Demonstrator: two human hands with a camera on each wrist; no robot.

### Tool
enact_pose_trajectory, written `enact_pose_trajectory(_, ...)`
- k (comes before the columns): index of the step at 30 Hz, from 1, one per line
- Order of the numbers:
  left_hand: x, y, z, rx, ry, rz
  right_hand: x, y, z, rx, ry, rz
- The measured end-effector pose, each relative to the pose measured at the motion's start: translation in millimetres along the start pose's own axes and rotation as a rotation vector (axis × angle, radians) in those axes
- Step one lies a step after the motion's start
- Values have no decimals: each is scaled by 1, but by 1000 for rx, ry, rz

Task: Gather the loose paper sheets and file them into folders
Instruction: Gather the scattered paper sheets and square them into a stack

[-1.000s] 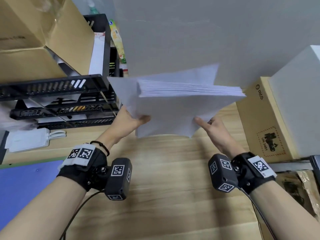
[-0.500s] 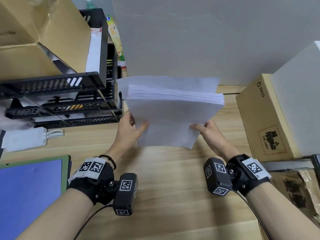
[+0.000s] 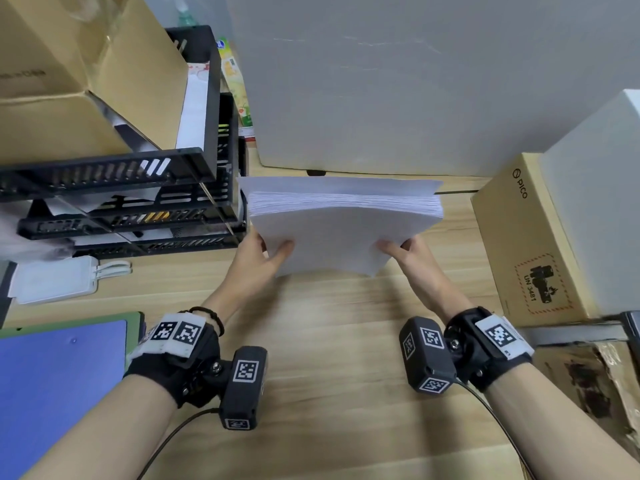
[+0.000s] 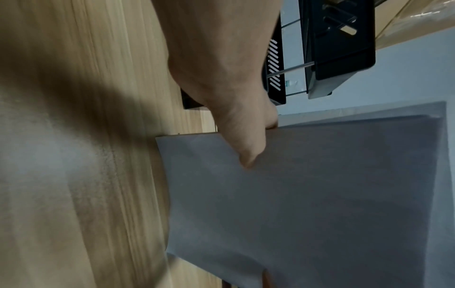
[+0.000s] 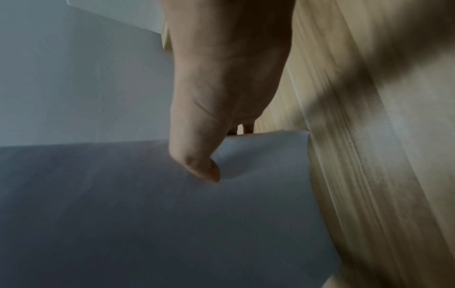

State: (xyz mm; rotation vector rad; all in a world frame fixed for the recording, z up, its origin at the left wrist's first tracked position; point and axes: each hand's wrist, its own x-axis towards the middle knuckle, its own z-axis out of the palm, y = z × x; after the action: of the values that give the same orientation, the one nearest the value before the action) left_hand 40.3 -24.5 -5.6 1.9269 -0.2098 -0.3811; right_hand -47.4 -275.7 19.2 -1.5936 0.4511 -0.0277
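Out past my left hand (image 3: 261, 258), I am noticing the blue folder (image 3: 59, 386) lying flat on the wooden desk (image 3: 329, 375), well to the outside of my grip and nearer my body, with the black tray rack (image 3: 131, 202) just beyond my knuckles. That hand is pinching the left edge of the paper stack (image 3: 343, 230), thumb on the near face and fingers hidden behind. The stack is standing upright between my two hands, its lower edge down at the desk, and I judge I am squaring it there. My right hand (image 3: 403, 251) is pinching the opposite edge the same way, a cardboard box (image 3: 526, 244) sitting beyond it. Gathering looks finished; next I am needing to carry the sheets leftward to the folder, keeping both pinches firm so nothing fans out.
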Motion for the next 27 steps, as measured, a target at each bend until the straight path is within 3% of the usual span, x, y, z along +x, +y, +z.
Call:
enact_pose_trajectory(5, 1, 6, 2, -20, -26, -28, -1, 5, 3, 84, 37, 50)
enact_pose_trajectory(10, -3, 1, -8, 72, -200, -42, -12, 18, -4, 129, 69, 81)
enact_pose_trajectory(13, -3, -4, -8, 95, -157, 2, -8, 13, -3, 121, 95, 45)
enact_pose_trajectory(16, -3, -2, -5, 88, -72, 140, 0, 6, -2, 116, 85, 7)
enact_pose_trajectory(20, -3, -3, -2, -52, -40, 23, 1, 12, 1, 27, 69, 53)
enact_pose_trajectory(24, -10, -10, 1, 3, -125, -54, -5, 28, 3, -121, 15, 149)
enact_pose_trajectory(27, -6, -11, 1, 91, -72, -86, 3, 28, 4, -222, 72, 115)
